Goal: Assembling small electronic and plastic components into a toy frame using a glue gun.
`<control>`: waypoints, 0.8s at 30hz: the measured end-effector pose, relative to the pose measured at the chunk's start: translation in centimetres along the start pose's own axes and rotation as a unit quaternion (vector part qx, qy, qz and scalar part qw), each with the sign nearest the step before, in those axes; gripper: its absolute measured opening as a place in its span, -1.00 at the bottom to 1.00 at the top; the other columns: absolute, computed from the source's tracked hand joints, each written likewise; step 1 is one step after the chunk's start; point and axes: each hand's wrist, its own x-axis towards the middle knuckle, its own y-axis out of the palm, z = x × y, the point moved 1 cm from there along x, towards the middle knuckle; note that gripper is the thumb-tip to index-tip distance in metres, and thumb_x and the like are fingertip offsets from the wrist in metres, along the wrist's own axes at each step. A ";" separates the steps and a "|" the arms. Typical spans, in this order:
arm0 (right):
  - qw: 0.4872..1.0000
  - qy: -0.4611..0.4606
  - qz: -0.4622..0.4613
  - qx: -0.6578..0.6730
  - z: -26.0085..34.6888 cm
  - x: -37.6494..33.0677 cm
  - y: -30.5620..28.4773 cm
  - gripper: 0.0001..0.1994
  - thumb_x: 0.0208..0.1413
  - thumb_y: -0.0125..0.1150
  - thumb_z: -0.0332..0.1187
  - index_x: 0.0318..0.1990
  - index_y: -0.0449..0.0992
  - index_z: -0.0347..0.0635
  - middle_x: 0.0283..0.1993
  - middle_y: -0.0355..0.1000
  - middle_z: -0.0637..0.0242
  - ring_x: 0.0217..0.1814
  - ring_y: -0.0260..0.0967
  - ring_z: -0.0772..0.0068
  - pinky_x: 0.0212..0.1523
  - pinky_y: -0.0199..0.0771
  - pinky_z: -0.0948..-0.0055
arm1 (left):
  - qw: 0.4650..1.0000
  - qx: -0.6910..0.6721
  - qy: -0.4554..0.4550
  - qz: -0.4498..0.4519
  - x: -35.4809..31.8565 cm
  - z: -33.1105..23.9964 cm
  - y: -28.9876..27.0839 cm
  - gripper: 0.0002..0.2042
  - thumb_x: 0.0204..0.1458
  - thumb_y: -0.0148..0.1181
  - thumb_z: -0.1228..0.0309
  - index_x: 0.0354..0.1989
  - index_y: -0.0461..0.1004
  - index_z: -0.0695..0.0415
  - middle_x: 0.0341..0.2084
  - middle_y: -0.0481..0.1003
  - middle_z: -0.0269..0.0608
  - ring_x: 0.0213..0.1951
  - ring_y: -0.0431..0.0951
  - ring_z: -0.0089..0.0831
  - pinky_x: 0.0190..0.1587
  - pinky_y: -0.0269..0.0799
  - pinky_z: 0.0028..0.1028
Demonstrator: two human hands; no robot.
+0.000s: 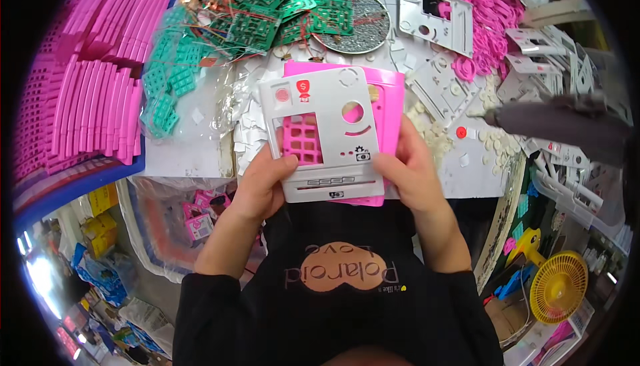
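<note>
A white plastic faceplate (337,136) with a square window, round holes and small printed icons is held up in front of me. Behind it lies a pink plastic panel (391,103), whose button grid shows through the window. The two pieces are not lined up; the pink one sticks out at the top and right. My left hand (259,183) is closed on the lower left edge of the faceplate, thumb on its front. With its thumb near the faceplate's right edge, my right hand (417,173) grips both pieces from the right side.
Pink panels (100,106) are stacked at left beside teal button pads (170,73). Green circuit boards (257,26) and a round dish (367,23) lie at the back. A dark powered screwdriver (553,123) hangs at right over small white buttons (497,149). White faceplates and pink parts lie beyond.
</note>
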 end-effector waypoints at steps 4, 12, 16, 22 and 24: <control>1.000 0.016 0.014 0.001 -1.1 0.3 0.5 -0.37 0.27 0.23 -0.49 0.43 0.11 -0.32 0.25 0.39 0.23 0.24 0.38 0.48 0.23 0.42 0.42 | 0.904 0.327 0.242 -0.132 1.2 -0.4 2.2 -0.35 0.22 0.00 0.60 0.48 -0.06 0.36 0.24 0.36 0.08 0.29 0.38 -0.25 0.35 0.24 -0.30; 0.992 0.128 -0.016 0.017 -0.8 0.6 -0.8 -0.54 0.45 -0.03 -0.25 0.37 0.18 -0.32 0.18 0.44 0.16 0.15 0.44 0.48 0.17 0.46 0.36 | 0.853 0.350 0.326 -0.208 0.0 -2.7 2.6 -0.45 0.29 -0.09 0.59 0.45 0.04 0.44 0.29 0.32 0.08 0.28 0.37 -0.27 0.31 0.24 -0.36; 0.999 0.027 -0.022 0.021 -0.9 0.9 0.3 -0.51 0.50 -0.11 -0.14 0.37 0.20 -0.32 0.15 0.44 0.21 0.15 0.40 0.53 0.18 0.42 0.44 | 0.862 0.413 0.238 -0.173 -0.4 -2.2 2.6 -0.44 0.30 -0.10 0.60 0.46 0.01 0.46 0.30 0.32 0.13 0.24 0.41 -0.32 0.26 0.30 -0.41; 1.000 -0.020 0.011 -0.019 -0.8 0.8 0.9 -0.51 0.50 -0.12 -0.15 0.37 0.22 -0.33 0.19 0.42 0.26 0.21 0.35 0.55 0.24 0.35 0.47 | 0.878 0.363 0.281 -0.134 0.4 -0.9 2.1 -0.47 0.34 -0.15 0.58 0.47 0.02 0.42 0.35 0.28 0.09 0.33 0.33 -0.33 0.34 0.19 -0.41; 1.000 -0.022 0.022 -0.008 -0.8 0.8 1.2 -0.52 0.50 -0.12 -0.15 0.37 0.23 -0.34 0.21 0.41 0.26 0.24 0.33 0.54 0.25 0.34 0.46 | 0.861 0.386 0.300 -0.144 0.5 -0.5 0.6 -0.47 0.35 -0.15 0.57 0.48 0.01 0.42 0.37 0.26 0.09 0.33 0.33 -0.33 0.33 0.21 -0.42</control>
